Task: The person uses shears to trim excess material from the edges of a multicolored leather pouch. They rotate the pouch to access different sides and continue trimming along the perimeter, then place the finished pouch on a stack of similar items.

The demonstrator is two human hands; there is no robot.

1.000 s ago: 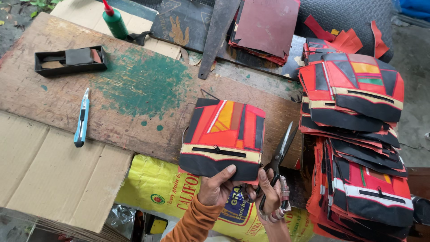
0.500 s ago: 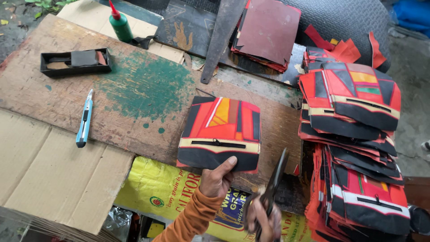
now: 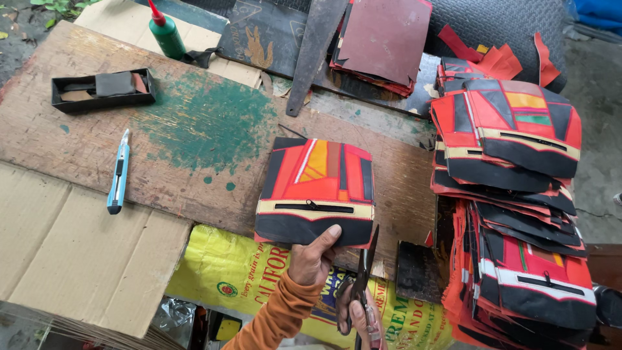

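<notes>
My left hand (image 3: 312,258) grips the lower edge of a red, orange and black sewn panel with a zipper (image 3: 316,189), holding it flat above the worn wooden board (image 3: 162,139). My right hand (image 3: 360,314), low at the frame's bottom edge, holds black scissors (image 3: 367,269) whose blades point up towards the panel's lower right corner. An orange sleeve covers my left arm.
Tall stacks of similar red and black panels (image 3: 512,194) fill the right side. A blue utility knife (image 3: 118,174), a black tray (image 3: 102,88) and a green glue bottle (image 3: 166,32) lie to the left. Dark red sheets (image 3: 383,37) sit at the back, cardboard (image 3: 71,253) and a yellow sack (image 3: 259,275) below.
The panel has been lowered and steadied over the board. My right hand dropped and turned the scissors so the blades now point up at the panel's lower right edge.
</notes>
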